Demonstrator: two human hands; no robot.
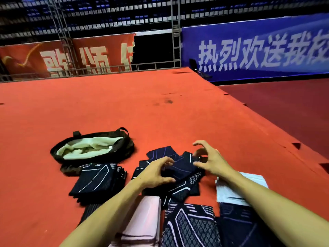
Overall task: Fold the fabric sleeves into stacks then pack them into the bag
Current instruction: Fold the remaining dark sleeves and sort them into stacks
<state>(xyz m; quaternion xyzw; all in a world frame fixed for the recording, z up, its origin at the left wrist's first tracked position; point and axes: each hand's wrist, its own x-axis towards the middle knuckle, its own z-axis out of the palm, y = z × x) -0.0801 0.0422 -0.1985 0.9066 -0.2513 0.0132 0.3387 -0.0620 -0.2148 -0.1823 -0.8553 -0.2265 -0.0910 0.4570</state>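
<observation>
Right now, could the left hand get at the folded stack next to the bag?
Probably yes. The folded stack lies just left of the left hand, and nothing stands between them. The hand would first have to let go of the dark sleeve it holds.

Red carpet (124, 104) lies open beyond and left of the bag (55, 152). Bag mouth faces up, clear from above. Folded stack (96, 182) sits just beside the bag's near edge; a narrow carpet strip separates it from the loose sleeve pile (185, 186). Near side crowded: pink stack (146, 220), pale packets (229, 191).
</observation>
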